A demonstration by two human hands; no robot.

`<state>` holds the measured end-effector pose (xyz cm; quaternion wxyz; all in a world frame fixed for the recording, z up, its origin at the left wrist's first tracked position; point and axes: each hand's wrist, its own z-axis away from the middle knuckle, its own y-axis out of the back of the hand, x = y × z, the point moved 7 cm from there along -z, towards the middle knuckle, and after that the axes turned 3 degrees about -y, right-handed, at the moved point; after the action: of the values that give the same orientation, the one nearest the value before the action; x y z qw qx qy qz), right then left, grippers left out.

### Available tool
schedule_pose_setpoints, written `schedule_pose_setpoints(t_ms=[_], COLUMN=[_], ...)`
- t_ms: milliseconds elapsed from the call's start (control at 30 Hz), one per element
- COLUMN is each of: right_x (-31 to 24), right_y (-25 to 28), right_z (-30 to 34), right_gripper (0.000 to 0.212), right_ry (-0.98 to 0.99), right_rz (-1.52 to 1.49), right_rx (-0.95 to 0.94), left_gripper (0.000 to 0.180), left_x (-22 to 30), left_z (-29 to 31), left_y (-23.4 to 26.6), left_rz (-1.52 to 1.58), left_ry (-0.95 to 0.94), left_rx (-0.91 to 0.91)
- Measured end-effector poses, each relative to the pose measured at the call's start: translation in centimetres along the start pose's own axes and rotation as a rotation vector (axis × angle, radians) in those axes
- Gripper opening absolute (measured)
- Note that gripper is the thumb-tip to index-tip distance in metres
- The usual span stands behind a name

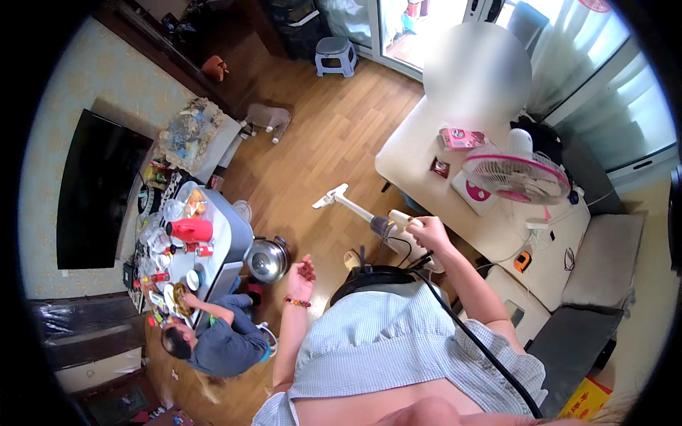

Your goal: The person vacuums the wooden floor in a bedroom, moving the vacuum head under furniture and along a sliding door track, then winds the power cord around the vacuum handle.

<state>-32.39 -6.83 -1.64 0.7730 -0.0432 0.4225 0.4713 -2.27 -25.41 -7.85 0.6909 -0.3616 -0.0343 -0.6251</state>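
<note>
My right hand [428, 234] is wrapped round the handle of a white and grey stick vacuum cleaner [383, 226]. Its white tube slopes away to the left, and the flat floor head [330, 196] rests on the wooden floor. The vacuum's lower body is partly hidden by my arm and a dark cable. My left hand [302, 278], with a beaded bracelet at the wrist, hangs free with loosely curled fingers and holds nothing. Nearest to it stands a round steel pot [268, 260] at the foot of the dining table.
On the left, another person [226, 341] sits at a crowded table [231, 227] with a red thermos jug [190, 230]. A cream table [419, 153] at right carries a pink fan [515, 176] and boxes. A toy animal [270, 122] and grey stool [335, 57] stand farther off.
</note>
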Motion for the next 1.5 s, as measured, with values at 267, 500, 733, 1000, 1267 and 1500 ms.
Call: schedule_pose_setpoints(t_ms=[267,500,733,1000,1267,1500], right_x=[-10.1,-16.8,-21.1,-23.3,-25.6,-26.8], right_y=[1.2,4.4,7.6,13.0,11.8,12.1], right_z=[-6.5,-18.0,-27.1,-34.2,-33.8,-34.0], right_gripper=[0.02,0.021,0.018,0.021,0.022,0.031], right_ry=[0.072,0.128,-0.044,-0.158,-0.363,-0.5], right_rz=[-0.235,-0.255,-0.288,-0.512,-0.655,-0.484], right_rx=[0.143,0.222,0.325,0.499,0.867,1.064], left_gripper=[0.024,0.025,0.025,0.026,0.036,0.056], left_x=[12.3,14.9,20.7,24.3,25.2,21.4], left_z=[-10.6,-20.8,-30.3,-43.0,-53.5,-58.2], left_y=[-6.0,-19.3,-29.6,-49.9,-76.4,-101.9], left_rz=[0.091,0.065,-0.063,-0.372,-0.948,-1.107], left_ry=[-0.085,-0.05,0.02,0.043,-0.111,-0.738], left_rx=[-0.075,-0.238,-0.253,-0.559,-0.921,-1.078])
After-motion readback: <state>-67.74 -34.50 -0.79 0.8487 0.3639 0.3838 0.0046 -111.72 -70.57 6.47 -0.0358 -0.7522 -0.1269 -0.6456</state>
